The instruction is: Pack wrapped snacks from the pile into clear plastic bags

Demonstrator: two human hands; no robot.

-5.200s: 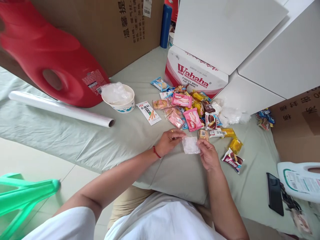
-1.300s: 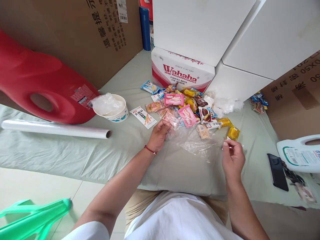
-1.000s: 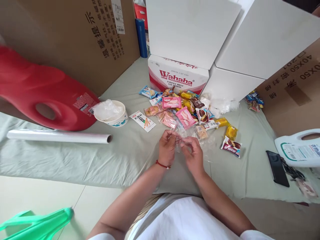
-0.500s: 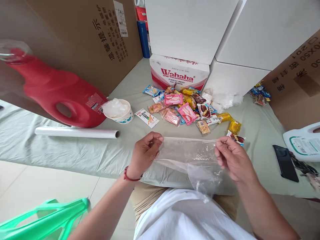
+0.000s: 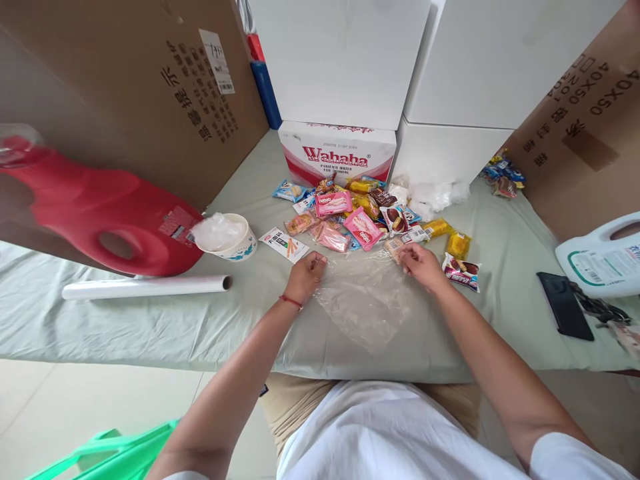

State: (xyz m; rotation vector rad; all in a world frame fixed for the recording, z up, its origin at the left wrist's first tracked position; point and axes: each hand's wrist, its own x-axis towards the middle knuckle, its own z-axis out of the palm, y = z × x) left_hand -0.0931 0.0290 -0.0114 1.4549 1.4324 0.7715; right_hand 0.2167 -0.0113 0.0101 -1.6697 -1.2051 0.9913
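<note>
A clear sheet of plastic film stretches between my two hands, low over the cloth-covered table. My left hand pinches its left corner. At the right corner my right hand is closed on the film, its fingers over a small wrapped biscuit. Just beyond the film lies a heap of wrapped snacks, among them pink wafer packs, yellow packets and a flat white packet near my left hand. A chocolate pie packet rests right of my right hand.
A white roll, a paper tub with crumpled plastic and a red jug stand left. The Wahaha box is behind the snacks. A phone and white jug lie right. A green stool is below.
Both hands have moved forward and down with the film, from above the table's front edge toward the snacks. The film now hangs flatter over the table. The view has shifted slightly.
</note>
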